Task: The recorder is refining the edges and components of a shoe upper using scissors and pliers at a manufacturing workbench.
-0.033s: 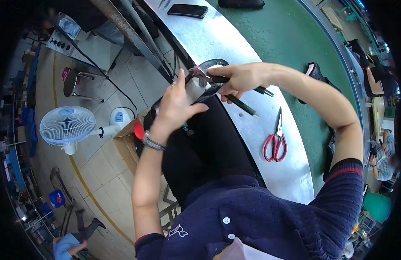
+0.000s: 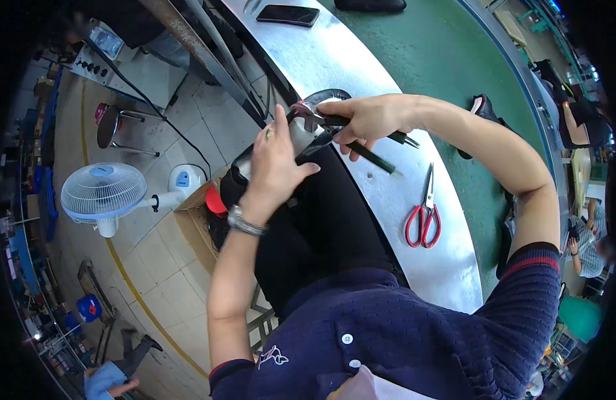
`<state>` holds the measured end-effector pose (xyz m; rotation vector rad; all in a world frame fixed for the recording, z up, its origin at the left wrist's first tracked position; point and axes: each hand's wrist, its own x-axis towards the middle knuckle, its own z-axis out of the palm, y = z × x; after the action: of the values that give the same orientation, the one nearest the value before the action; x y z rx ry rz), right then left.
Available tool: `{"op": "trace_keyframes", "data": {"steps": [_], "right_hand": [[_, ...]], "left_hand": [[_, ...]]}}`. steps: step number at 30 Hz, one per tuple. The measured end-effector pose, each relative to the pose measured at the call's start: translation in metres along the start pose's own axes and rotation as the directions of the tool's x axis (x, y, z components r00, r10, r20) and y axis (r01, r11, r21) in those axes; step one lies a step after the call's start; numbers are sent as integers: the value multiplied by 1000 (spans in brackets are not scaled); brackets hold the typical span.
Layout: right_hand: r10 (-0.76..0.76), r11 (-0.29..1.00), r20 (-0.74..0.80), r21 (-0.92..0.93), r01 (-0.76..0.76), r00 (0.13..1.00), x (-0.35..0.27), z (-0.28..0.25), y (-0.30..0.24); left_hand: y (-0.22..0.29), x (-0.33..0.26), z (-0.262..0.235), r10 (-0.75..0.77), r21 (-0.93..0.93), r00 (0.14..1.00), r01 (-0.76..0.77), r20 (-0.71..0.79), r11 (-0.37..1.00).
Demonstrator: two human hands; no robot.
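Observation:
A black shoe (image 2: 317, 145) with a white part showing in its opening lies over my lap at the edge of the metal-topped table (image 2: 361, 73). My right hand (image 2: 373, 121) is closed around pincers (image 2: 373, 159) with dark green handles. Their metal jaws meet the shoe near its upper end. Against the shoe's left side rests my left hand (image 2: 273, 157), fingers stretched and thumb spread wide. Part of the shoe is hidden behind that hand. Red-handled scissors (image 2: 424, 217) lie on the metal top, to the right of my lap.
A phone (image 2: 288, 15) lies at the table's far end. Beyond the metal strip, a green surface (image 2: 428, 67) carries dark shoes (image 2: 484, 113). On the left stand a white fan (image 2: 104, 193), a stool (image 2: 109, 127) and a cardboard box (image 2: 196, 223) holding a red item.
My left hand and wrist have shifted slightly right, uncovering more of the red item in the box. The pincers and right hand have moved only a little.

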<state>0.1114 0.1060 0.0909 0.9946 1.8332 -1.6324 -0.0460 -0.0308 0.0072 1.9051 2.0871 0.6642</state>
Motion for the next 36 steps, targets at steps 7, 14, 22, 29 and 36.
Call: {"op": "trace_keyframes", "data": {"steps": [7,14,22,29,36], "right_hand": [[-286,948,-227,-209,240,931,3,42,38],[-465,867,-352,-368,337,813,6,55,62],[-546,617,-281,-773,151,789,-1,42,49],[-466,598,-278,-799,67,840,-28,18,-2],[-399,700,-429,-714,-33,811,13,33,7]], "left_hand": [[11,-12,27,-41,-34,970,34,-239,999],[12,-20,30,17,-12,954,-22,-299,1000],[-2,-21,33,135,118,935,-102,-327,988],[-10,-15,40,247,281,923,-163,-295,946],[-13,-14,47,274,324,922,-180,-274,929]]}}
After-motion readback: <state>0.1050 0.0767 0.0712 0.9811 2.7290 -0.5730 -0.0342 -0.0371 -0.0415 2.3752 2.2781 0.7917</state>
